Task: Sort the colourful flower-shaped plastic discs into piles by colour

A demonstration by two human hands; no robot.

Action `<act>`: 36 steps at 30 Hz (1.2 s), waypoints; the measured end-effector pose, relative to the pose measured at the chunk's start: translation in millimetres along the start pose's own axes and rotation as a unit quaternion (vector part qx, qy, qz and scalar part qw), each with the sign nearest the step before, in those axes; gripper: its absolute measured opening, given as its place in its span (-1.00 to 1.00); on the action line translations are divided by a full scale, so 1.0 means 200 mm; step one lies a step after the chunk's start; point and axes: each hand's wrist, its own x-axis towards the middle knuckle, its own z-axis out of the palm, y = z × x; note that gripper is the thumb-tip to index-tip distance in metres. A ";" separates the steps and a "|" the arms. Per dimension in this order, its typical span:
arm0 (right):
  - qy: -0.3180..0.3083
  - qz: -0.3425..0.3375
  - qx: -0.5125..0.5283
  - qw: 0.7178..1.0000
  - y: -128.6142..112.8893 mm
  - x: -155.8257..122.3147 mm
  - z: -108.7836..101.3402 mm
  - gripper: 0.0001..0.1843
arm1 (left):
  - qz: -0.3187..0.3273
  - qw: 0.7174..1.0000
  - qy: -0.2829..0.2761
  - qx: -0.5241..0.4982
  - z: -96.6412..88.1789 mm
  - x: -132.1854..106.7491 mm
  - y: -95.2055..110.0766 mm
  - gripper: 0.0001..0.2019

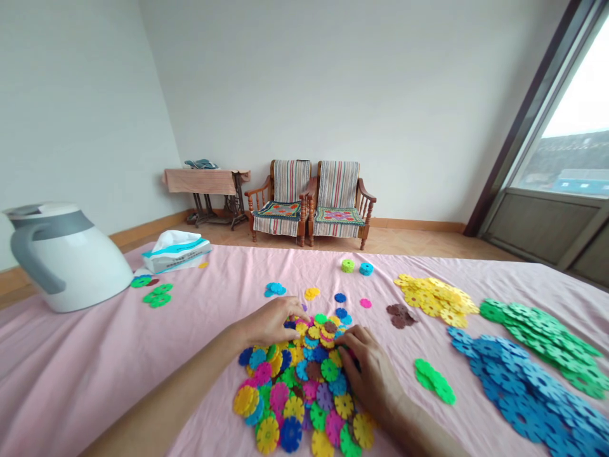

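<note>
A loose heap of colourful plastic snowflake discs (311,387) lies in front of me, mixed yellow, pink, blue, green, purple and brown. My left hand (272,322) reaches over its far left edge with fingers curled down among the discs; a dark blue disc shows beneath them. At the right side of the heap, my right hand (370,368) is bent inward, its fingertips touching the discs. What either hand pinches is hidden by the fingers. Just beyond lie a dark blue disc (340,298), a pink disc (365,303) and a small yellow group (311,294).
Sorted piles lie rightward: yellow discs (432,298), green discs (542,343), blue discs (528,387), brown discs (401,315). Two short stacks, lime (347,266) and light blue (366,269), stand farther back. A white jug (78,260) and tissue pack (178,252) occupy the left of the pink cloth (190,330).
</note>
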 end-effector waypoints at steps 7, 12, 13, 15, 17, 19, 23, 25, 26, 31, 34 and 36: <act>-0.001 -0.006 -0.001 1.000 0.01 0.00 0.01 -0.79 | 0.031 1.000 0.001 0.004 0.04 0.02 0.00 -0.81; -0.002 -0.002 -0.003 1.000 0.01 -0.01 0.00 -0.78 | -0.068 0.993 0.087 -0.028 0.04 0.10 -0.05 -0.82; -0.002 -0.001 -0.003 1.000 0.01 -0.01 0.00 -0.78 | -0.112 0.987 0.109 -0.039 0.05 0.13 -0.07 -0.83; -0.003 0.001 0.000 1.000 0.01 -0.01 0.00 -0.78 | -0.191 0.969 0.145 -0.061 0.06 0.20 -0.13 -0.83; -0.003 0.003 0.004 1.000 0.01 -0.01 0.01 -0.79 | -0.232 0.957 0.163 -0.068 0.08 0.26 -0.18 -0.82; -0.003 0.007 0.007 1.000 0.02 0.00 0.01 -0.80 | -0.252 0.950 0.173 -0.065 0.09 0.32 -0.23 -0.83; -0.006 0.010 0.010 1.000 0.02 0.00 0.01 -0.82 | -0.276 0.941 0.192 -0.051 0.13 0.38 -0.28 -0.86; -0.007 0.010 0.009 1.000 0.02 0.00 0.01 -0.82 | -0.278 0.939 0.197 -0.047 0.14 0.39 -0.28 -0.87; -0.007 0.011 0.009 1.000 0.02 0.00 0.01 -0.82 | -0.278 0.938 0.200 -0.047 0.14 0.39 -0.28 -0.86; -0.006 0.007 0.007 1.000 0.01 0.00 0.00 -0.81 | -0.275 0.937 0.206 -0.059 0.12 0.35 -0.26 -0.75; -0.006 0.007 0.010 1.000 0.01 0.00 0.00 -0.81 | -0.256 0.948 0.173 -0.080 0.06 0.28 -0.24 -0.77; -0.004 0.005 0.014 1.000 0.01 0.00 0.00 -0.81 | -0.234 0.958 0.130 -0.099 0.01 0.22 -0.23 -0.82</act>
